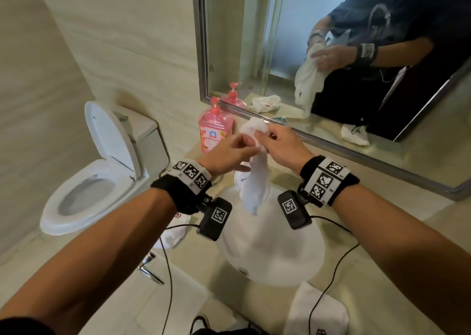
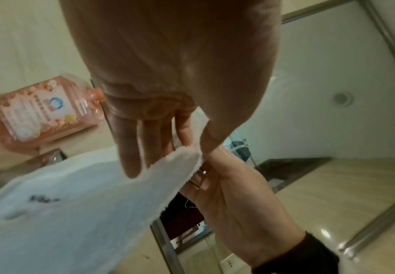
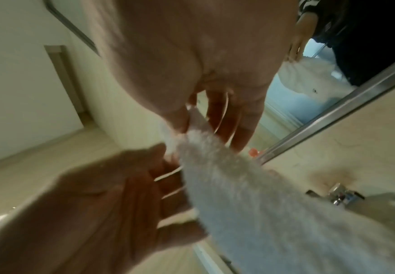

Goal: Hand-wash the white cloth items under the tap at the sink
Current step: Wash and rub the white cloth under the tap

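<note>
Above the sink basin (image 1: 293,258), at about 12 o'clock from our chest, we hold one white cloth (image 1: 254,182) up by its top edge. Left hand (image 1: 229,154) pinches the hem between thumb and forefinger, other fingers loosely extended; right hand (image 1: 283,148) pinches the same edge just beside it, likewise thumb against finger. Cloth hangs limp, lower end dangling over the bowl, not touching it as far as we can tell. Tap (image 3: 339,194) shows low in the right wrist view, beyond the hanging cloth; whether water runs, we cannot tell. Pink soap bottle (image 1: 215,131) stands at 11 o'clock by the mirror (image 1: 331,41). A second white cloth (image 1: 318,311) lies on the counter at 5 o'clock, another at 8 o'clock under the left wrist. Judgement: we are opening the cloth out before wetting or rubbing it. To do it well, slide the pinches apart along the hem, keep the cloth centred over the bowl so drips fall inside, then lower it toward the spout.
</note>
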